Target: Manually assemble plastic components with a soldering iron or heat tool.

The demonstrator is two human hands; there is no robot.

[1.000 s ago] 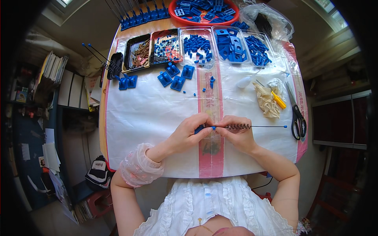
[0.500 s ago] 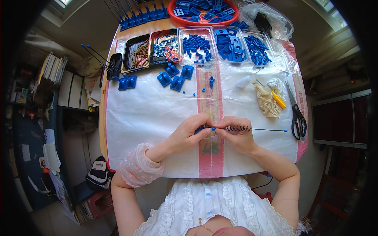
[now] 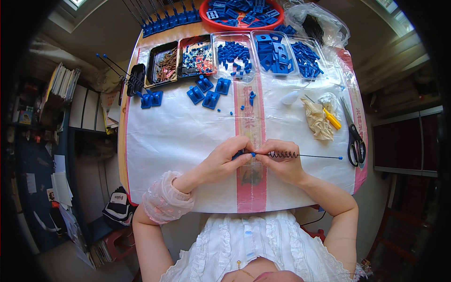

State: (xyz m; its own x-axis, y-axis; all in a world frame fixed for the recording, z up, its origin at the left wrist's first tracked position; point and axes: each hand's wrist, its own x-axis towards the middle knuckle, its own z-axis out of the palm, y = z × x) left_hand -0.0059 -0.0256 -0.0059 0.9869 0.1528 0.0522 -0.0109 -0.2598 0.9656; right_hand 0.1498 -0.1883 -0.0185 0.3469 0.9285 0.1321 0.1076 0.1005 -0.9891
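My left hand (image 3: 229,156) is closed around a blue plastic part (image 3: 238,153), mostly hidden by the fingers. Opposite it, my right hand (image 3: 285,164) pinches a black coil spring (image 3: 284,154), from which a thin straight wire runs right to a small blue tip. Both sets of fingertips meet over the pink stripe of the table cover, at a small blue piece (image 3: 253,154). How the pieces join there is hidden. Several blue clip-like bases (image 3: 211,100) lie farther up the table, with a few tiny blue bits (image 3: 231,113) near them.
Along the back stand trays of brass-coloured screws (image 3: 167,65), nuts (image 3: 197,58) and blue parts (image 3: 233,52), with a red basin (image 3: 203,14) behind. On the right lie black scissors (image 3: 355,143), a yellow-handled tool (image 3: 332,120), a crumpled beige cloth (image 3: 318,123) and a white bottle (image 3: 290,97).
The wire's blue tip has dipped slightly toward me. Both hands keep their grip and place, and the things on the table lie as before.
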